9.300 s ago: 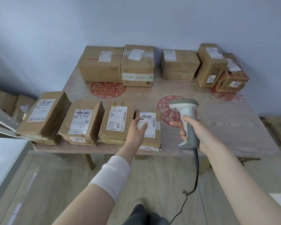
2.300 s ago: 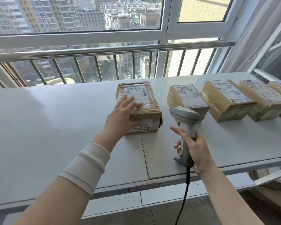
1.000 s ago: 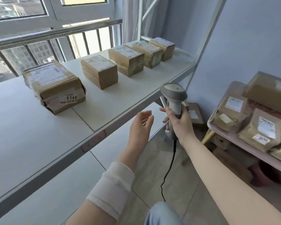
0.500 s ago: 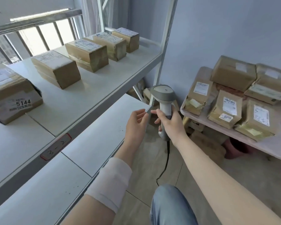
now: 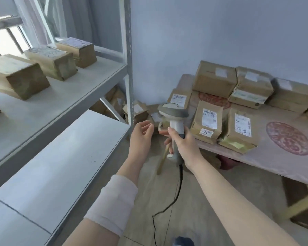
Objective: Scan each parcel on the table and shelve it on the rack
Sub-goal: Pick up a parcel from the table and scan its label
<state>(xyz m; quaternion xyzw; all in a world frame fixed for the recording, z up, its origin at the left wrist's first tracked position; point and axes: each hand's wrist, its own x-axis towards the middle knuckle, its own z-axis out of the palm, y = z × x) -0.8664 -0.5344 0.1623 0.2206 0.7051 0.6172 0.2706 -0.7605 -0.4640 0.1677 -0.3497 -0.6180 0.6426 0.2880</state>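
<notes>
My right hand grips a grey and white barcode scanner by its handle, held upright in mid-air between rack and table. My left hand hangs empty just left of the scanner, fingers apart. On the wooden table at the right lie several brown parcels; the nearest are a labelled one and another at the front edge. The white rack on the left carries three parcels, among them one on the upper shelf.
The rack's grey upright post stands between shelf and table. More boxes lie on the floor in the corner below. The scanner's black cable trails down to the floor. A lower white shelf juts toward me.
The view has swung right from the rack toward the table. My left hand has drifted slightly away from the scanner. The parcel marked 5144 stays on the shelf, now out of view.
</notes>
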